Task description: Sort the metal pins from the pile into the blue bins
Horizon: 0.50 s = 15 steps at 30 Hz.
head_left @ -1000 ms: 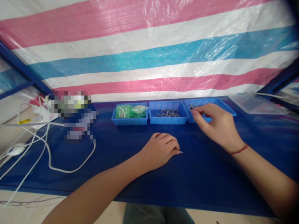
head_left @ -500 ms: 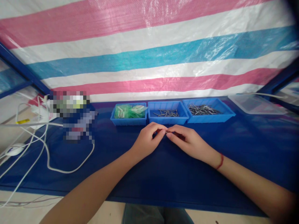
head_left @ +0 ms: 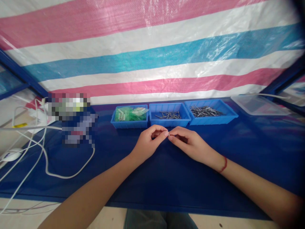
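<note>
Fingertip to fingertip, my left hand point(head_left: 150, 141) and my right hand point(head_left: 187, 141) meet above the blue tabletop. Both are closed in a pinch. A tiny pale glint shows between the fingertips, too small to name. Just beyond them stands the middle blue bin point(head_left: 158, 122), with loose metal screws or rivets point(head_left: 169, 115) in it. The right blue bin point(head_left: 214, 120) holds a heap of thin grey metal pins point(head_left: 205, 111). Green plastic packets point(head_left: 131, 114) with pale pieces fill the left blue bin point(head_left: 128, 125).
White cables point(head_left: 46, 152) loop over the table's left side, near a white mouse-like object point(head_left: 12, 155) and blurred-out items point(head_left: 79, 128). A clear plastic lid point(head_left: 258, 106) lies at the back right. Behind the bins hangs a striped plastic sheet point(head_left: 152, 60).
Both hands stay together at nearly the same spot, with the fingers slightly shifted. A small pale glint now shows between the fingertips. The whole view has moved a little.
</note>
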### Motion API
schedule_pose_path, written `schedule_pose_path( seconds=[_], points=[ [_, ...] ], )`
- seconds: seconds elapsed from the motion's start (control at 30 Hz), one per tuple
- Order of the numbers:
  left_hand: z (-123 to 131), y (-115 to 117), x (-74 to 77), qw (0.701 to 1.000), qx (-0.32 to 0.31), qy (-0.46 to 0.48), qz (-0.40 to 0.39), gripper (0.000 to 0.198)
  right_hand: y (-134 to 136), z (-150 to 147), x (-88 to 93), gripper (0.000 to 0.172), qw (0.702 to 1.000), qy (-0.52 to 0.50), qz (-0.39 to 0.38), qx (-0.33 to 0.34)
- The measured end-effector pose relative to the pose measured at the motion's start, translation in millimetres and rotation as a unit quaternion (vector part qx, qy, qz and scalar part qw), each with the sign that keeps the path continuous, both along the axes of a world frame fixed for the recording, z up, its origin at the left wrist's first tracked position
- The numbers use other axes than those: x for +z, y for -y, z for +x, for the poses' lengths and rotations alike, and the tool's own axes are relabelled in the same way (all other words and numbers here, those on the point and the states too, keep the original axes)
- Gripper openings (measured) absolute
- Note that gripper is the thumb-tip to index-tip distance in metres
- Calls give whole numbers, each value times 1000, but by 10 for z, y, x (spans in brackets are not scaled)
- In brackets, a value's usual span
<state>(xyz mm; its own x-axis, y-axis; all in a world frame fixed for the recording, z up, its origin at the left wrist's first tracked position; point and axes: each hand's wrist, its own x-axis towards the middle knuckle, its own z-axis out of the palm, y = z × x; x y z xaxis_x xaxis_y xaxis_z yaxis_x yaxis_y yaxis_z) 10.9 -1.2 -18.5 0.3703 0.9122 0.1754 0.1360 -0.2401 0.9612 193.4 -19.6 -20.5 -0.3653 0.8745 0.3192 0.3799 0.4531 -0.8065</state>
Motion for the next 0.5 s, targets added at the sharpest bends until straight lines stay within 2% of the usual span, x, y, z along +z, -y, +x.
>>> schedule_pose_path(
  seconds=[0.3,0.5],
  points=[
    [-23,0,4,997,16,-52,47,18,4,2,2,17,995,-44,-3,-86],
    [-33,9,37,982,11,-139,126,17,22,-2,32,16,992,-53,21,-116]
  ],
)
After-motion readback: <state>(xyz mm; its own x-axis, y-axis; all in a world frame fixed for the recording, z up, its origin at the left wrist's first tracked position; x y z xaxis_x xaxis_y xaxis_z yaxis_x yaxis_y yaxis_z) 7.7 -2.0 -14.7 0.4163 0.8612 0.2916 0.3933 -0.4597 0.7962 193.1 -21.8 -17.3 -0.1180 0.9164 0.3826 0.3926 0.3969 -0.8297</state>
